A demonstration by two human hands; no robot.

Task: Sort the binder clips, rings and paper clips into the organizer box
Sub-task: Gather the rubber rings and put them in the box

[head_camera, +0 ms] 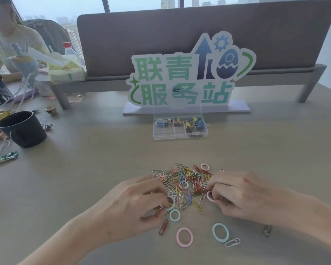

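A heap of coloured paper clips [185,182] lies on the desk in front of me, with pastel rings mixed in. My left hand [138,199] reaches into the heap's left side and pinches a white ring [171,203]. My right hand [235,194] reaches in from the right, its fingers curled round a pink ring [209,196]. Loose rings lie nearer me: a small mint one [174,215], a large pink one [184,237] and a large blue one [220,232]. The clear organizer box [180,129] stands open farther back, with binder clips in its right compartments.
A printed sign [187,77] on a base stands behind the box. A black cup [21,129] and binder clips [47,125] sit at the left, beside cords and a green wrapper [7,157]. Another person sits at far left. A dark clip [267,231] lies under my right forearm.
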